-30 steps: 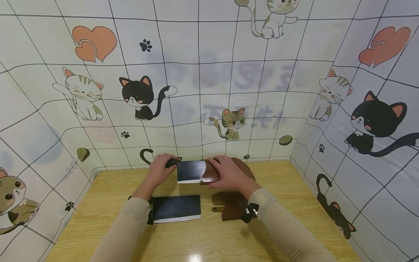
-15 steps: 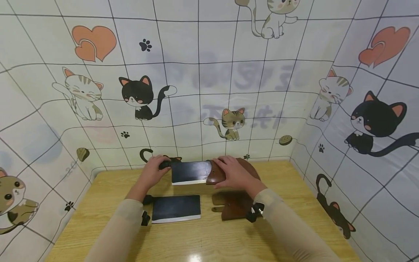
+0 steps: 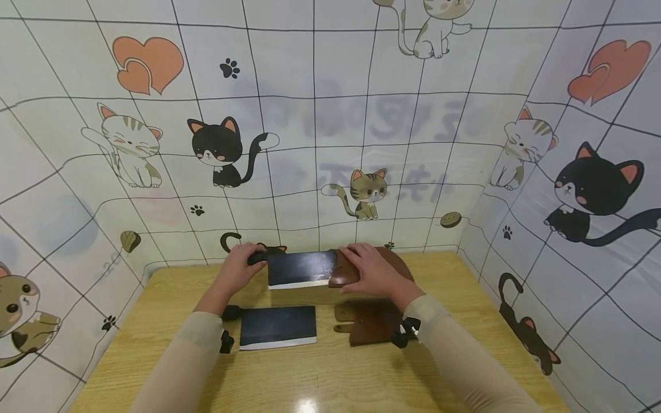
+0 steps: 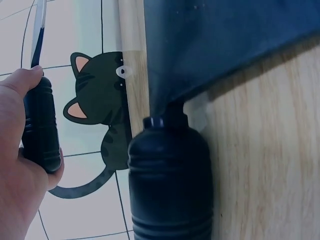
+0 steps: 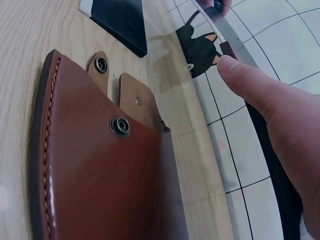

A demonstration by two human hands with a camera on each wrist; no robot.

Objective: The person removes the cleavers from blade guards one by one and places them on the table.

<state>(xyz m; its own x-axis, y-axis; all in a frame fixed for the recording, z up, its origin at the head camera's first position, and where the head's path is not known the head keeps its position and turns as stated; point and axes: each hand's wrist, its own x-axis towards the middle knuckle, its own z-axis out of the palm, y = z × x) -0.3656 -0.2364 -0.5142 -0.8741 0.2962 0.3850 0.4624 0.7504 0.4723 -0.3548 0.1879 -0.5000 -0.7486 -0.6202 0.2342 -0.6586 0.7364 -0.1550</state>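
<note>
My left hand (image 3: 238, 269) grips the black handle (image 4: 40, 127) of a cleaver (image 3: 299, 269), held up at the table's back edge. The far end of its dark blade sits inside a brown leather sheath (image 3: 342, 275). Thumb nearest me, my right hand (image 3: 376, 275) holds that sheath; its fingers cover part of the leather. Most of the blade shows, with its pale cutting edge facing down. A second cleaver (image 3: 279, 327) lies flat below, its black ribbed handle (image 4: 170, 185) pointing left. Right of it rests another brown sheath (image 5: 100, 165) with snap straps, partly behind my right wrist.
The wooden table (image 3: 320, 378) runs back to a wall covering (image 3: 315, 143) printed with cats, hearts and grid lines. Similar covering closes in both sides. Small black wrist devices sit on both sleeves.
My hands have moved apart, the left one leftward with the handle and the right one slightly rightward with the sheath. More of the blade shows outside the leather. The lying cleaver and sheath stay put.
</note>
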